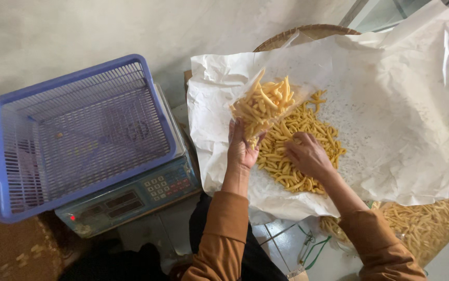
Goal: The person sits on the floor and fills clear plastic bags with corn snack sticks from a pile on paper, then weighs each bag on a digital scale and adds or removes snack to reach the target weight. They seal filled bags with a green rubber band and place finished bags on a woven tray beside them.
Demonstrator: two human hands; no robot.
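Left hand (241,148) grips the lower edge of a clear plastic bag (266,104), fingers closed around it, bag held tilted up and partly filled with yellow snack sticks. Right hand (308,155) lies palm down on the loose pile of snack sticks (300,125), fingers curled into the pile, touching them; can't tell how many it has gathered. The pile sits on crumpled white paper (391,119) spread over a woven basket (308,31), only its rim showing at top. Left of the paper, just beside it, a blue plastic basket (79,135) sits on a digital scale (141,195). More sticks in a bag (427,221) at lower right, under the paper edge. Orange sleeves on both arms.
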